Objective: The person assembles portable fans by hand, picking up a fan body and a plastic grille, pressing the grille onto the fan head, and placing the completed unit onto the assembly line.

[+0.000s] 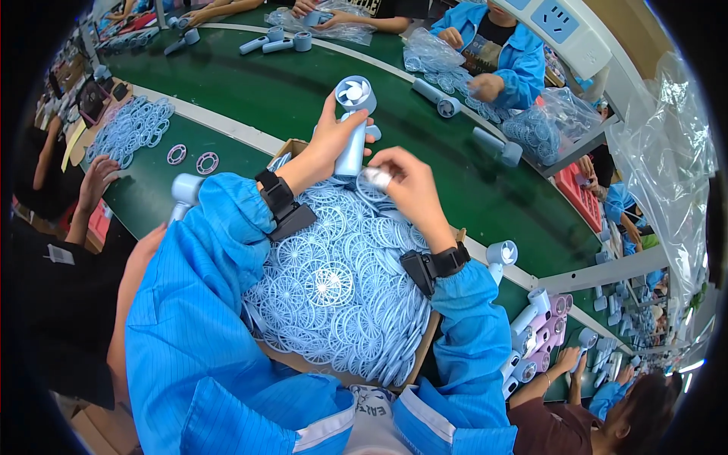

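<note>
A light blue handheld fan (351,150) is in my left hand (320,149), its fingers wrapped round the handle. Its head points up, and white blades show inside the open ring. Lower and to the right, my right hand (413,186) pinches a round light blue fan grille (367,191), just beside the fan's handle end. White covers show on its fingertips, slightly blurred. Below both hands, a cardboard box (426,350) is heaped with many loose spoked grilles (326,284).
A green conveyor belt (250,80) runs across, carrying several fans (274,42). On the left lie a pile of rings (136,125) and two pinkish rings (207,162). Blue and pink fans (535,334) stand at right. Co-workers sit around; a power strip (565,30) hangs above.
</note>
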A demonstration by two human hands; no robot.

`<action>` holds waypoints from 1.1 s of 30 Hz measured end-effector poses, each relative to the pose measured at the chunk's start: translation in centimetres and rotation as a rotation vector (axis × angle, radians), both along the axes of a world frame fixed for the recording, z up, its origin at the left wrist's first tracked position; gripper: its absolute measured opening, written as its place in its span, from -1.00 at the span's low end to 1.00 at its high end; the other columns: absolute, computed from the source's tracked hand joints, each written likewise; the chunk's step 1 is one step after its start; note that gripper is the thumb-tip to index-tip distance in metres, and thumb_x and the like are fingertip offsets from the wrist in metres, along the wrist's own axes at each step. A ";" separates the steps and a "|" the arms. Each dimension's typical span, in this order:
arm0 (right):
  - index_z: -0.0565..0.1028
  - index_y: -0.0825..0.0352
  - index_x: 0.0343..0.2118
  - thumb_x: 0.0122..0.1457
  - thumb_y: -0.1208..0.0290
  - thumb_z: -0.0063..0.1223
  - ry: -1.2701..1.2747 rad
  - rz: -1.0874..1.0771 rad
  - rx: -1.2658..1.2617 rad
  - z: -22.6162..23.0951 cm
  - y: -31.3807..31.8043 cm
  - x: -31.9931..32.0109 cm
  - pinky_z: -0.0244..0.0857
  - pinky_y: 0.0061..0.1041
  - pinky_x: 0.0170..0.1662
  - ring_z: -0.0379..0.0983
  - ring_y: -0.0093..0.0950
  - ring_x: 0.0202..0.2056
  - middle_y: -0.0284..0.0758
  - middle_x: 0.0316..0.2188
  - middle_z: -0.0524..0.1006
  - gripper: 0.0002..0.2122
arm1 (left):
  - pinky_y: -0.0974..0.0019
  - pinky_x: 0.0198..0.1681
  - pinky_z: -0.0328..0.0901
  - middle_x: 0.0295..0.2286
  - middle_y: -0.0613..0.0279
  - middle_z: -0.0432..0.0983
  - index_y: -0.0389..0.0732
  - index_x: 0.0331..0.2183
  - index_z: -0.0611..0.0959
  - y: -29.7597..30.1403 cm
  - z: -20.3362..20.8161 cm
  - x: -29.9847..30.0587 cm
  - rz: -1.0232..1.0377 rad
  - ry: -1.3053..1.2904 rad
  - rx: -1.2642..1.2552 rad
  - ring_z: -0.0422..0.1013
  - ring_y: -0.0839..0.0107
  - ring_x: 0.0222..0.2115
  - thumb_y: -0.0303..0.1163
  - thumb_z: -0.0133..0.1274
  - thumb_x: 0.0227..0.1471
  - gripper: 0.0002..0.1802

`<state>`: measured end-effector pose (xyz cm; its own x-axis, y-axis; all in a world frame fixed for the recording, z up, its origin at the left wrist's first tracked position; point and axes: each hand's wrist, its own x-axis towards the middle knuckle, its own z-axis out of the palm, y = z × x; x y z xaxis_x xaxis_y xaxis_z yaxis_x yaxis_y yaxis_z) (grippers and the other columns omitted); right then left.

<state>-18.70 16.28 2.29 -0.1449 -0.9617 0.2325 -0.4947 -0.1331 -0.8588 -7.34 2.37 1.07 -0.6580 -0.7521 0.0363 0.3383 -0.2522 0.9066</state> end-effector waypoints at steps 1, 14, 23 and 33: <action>0.42 0.38 -0.24 0.08 0.56 0.08 -0.240 -0.082 -0.029 0.0 -0.1 0.0 0.33 -0.63 -0.40 0.41 -0.61 -0.41 -0.37 -0.47 0.44 -0.82 | 0.30 -0.52 0.46 -0.23 0.07 0.43 0.06 0.21 -0.04 0.1 0.0 0.1 -0.001 0.006 -0.007 0.49 0.34 -0.39 -0.36 0.07 0.06 -0.18; 0.37 0.41 -0.10 0.23 0.54 -0.11 -0.761 -0.120 -0.312 -0.6 -1.0 -0.9 0.45 -0.49 -0.14 0.44 -0.52 -0.20 -0.24 -0.19 0.45 -0.81 | 0.43 -0.51 0.41 -0.22 0.17 0.40 0.03 0.22 0.01 2.9 2.1 0.3 -0.062 0.088 -0.432 0.44 0.47 -0.32 -0.55 0.22 -0.14 0.00; 0.36 0.42 -0.09 0.24 0.55 -0.13 -0.601 -0.120 -0.377 -0.8 -0.9 -0.7 0.42 -0.45 -0.11 0.43 -0.51 -0.16 -0.28 -0.19 0.44 -0.80 | 0.46 -0.50 0.40 -0.13 0.18 0.32 0.04 0.22 0.03 3.1 1.8 0.2 0.000 0.177 -0.511 0.42 0.47 -0.27 -0.59 0.21 -0.17 0.00; 0.48 0.32 -0.14 -0.09 0.62 0.19 0.650 -0.355 -0.582 1.1 0.5 -0.1 0.40 -0.44 -0.12 0.46 -0.30 -0.16 -0.20 -0.11 0.42 -0.63 | 0.46 -0.50 0.41 -0.17 0.17 0.36 0.04 0.22 0.00 3.1 2.1 0.2 0.047 0.127 -0.419 0.44 0.45 -0.30 -0.57 0.16 -0.11 -0.04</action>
<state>-18.77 16.74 3.41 -0.0799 -0.5934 0.8009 -0.9475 -0.2043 -0.2459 -7.17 5.43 3.14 -0.5940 -0.6843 0.4229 0.4557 0.1470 0.8779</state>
